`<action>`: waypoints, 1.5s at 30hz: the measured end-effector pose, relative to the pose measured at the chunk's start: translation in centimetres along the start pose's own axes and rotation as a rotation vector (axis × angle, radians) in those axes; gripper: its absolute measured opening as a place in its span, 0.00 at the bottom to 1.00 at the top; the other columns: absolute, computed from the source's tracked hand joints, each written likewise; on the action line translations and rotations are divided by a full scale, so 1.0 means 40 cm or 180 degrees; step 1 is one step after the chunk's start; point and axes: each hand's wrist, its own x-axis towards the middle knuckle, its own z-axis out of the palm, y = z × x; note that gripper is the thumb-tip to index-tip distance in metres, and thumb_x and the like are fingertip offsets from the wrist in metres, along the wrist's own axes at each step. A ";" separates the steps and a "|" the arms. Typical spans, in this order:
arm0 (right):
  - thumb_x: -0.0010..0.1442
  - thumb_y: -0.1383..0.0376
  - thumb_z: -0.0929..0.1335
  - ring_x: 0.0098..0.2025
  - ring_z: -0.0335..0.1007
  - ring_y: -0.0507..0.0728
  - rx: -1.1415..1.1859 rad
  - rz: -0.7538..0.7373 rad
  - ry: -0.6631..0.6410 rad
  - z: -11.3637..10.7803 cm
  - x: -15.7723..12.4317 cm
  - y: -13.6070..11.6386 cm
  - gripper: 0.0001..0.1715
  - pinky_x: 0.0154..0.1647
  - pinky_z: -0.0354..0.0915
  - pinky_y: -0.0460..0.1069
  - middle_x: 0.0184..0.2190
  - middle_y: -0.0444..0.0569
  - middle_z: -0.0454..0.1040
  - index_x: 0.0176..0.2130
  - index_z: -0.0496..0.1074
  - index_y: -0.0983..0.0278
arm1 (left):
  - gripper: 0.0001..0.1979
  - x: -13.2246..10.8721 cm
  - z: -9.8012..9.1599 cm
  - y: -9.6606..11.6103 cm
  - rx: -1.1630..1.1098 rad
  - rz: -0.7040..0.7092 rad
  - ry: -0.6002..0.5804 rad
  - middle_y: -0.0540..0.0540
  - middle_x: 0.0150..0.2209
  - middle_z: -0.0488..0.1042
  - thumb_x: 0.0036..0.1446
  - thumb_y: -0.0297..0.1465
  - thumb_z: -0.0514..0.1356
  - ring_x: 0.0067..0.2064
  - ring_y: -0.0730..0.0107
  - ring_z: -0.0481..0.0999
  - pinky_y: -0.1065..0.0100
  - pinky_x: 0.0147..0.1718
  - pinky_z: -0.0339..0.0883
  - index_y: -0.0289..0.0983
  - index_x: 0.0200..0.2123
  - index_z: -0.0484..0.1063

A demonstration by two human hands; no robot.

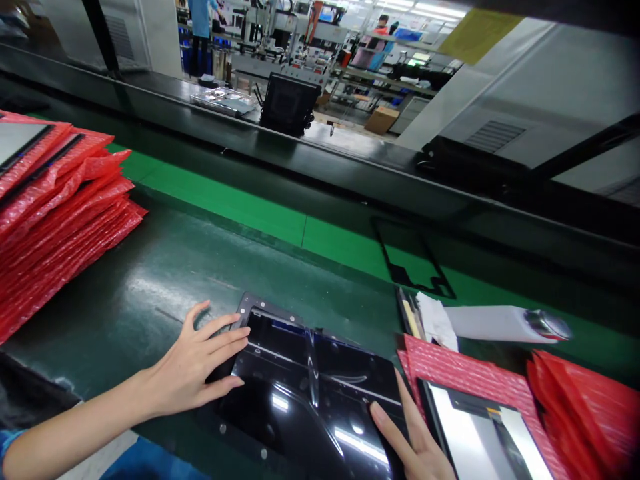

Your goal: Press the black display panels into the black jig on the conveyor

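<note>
A glossy black screen panel [280,407] lies on a dark frame-like plate [270,310] dotted with small round discs, in front of me on the bench. A clear film-like crease runs across the panel's face. My left hand [200,367] has its fingers spread, with the tips resting on the panel's left edge. At the right edge is my right hand [415,433], its thumb on the panel's face and its fingers along the side, gripping it. Just right of that hand, a silver-backed display panel [477,427] lies on a red bubble-wrap bag [470,373].
Red bubble-wrap bags [65,227] are stacked at left on the dark green bench [185,260], and more red bags [590,407] lie at right. A white bottle [500,323] lies beyond the panels. A thin black frame [410,260] rests on the green strip [260,213].
</note>
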 end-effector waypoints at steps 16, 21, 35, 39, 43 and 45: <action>0.49 0.44 0.73 0.72 0.35 0.63 0.0004 0.0172 0.0126 0.022 -0.023 -0.021 0.56 0.70 0.38 0.56 0.71 0.39 0.49 0.69 0.54 0.54 | 0.22 0.004 0.016 -0.008 -0.0243 -0.0350 -0.0211 0.39 0.70 0.53 0.69 0.30 0.50 0.73 0.54 0.38 0.38 0.67 0.40 0.42 0.65 0.58; 0.53 0.45 0.72 0.72 0.39 0.67 -0.0100 0.0188 0.0046 0.024 -0.037 -0.024 0.54 0.69 0.47 0.59 0.71 0.42 0.48 0.70 0.50 0.53 | 0.25 0.004 0.009 -0.001 -0.0090 -0.0260 -0.0437 0.40 0.72 0.39 0.69 0.31 0.49 0.73 0.49 0.32 0.35 0.66 0.38 0.46 0.67 0.54; 0.53 0.47 0.73 0.69 0.50 0.65 0.0089 -0.0160 0.0274 0.039 -0.039 -0.009 0.51 0.70 0.49 0.58 0.67 0.49 0.60 0.67 0.57 0.60 | 0.44 0.022 -0.042 -0.003 0.0026 0.0064 -0.0965 0.34 0.72 0.33 0.57 0.50 0.61 0.71 0.40 0.28 0.33 0.65 0.34 0.43 0.70 0.46; 0.55 0.47 0.72 0.61 0.63 0.67 -0.0376 -0.0815 0.0347 0.022 -0.019 0.036 0.45 0.64 0.57 0.63 0.56 0.55 0.69 0.64 0.61 0.62 | 0.47 0.014 -0.020 0.005 0.0491 0.0050 -0.0963 0.27 0.71 0.39 0.55 0.49 0.64 0.71 0.37 0.32 0.31 0.63 0.37 0.39 0.70 0.47; 0.62 0.48 0.67 0.46 0.68 0.64 -0.1355 -0.1540 0.0191 -0.023 0.010 0.061 0.32 0.50 0.66 0.62 0.41 0.53 0.68 0.59 0.68 0.62 | 0.45 -0.002 0.016 -0.005 0.0796 0.0178 -0.0671 0.27 0.70 0.46 0.55 0.54 0.61 0.71 0.35 0.39 0.29 0.62 0.38 0.40 0.68 0.52; 0.65 0.50 0.65 0.45 0.67 0.64 -0.1520 -0.1625 0.0057 -0.053 0.040 0.060 0.27 0.48 0.66 0.60 0.40 0.53 0.67 0.56 0.71 0.62 | 0.43 -0.009 0.030 -0.013 0.0759 0.0157 -0.0472 0.29 0.69 0.49 0.55 0.57 0.58 0.71 0.36 0.43 0.30 0.63 0.36 0.41 0.68 0.55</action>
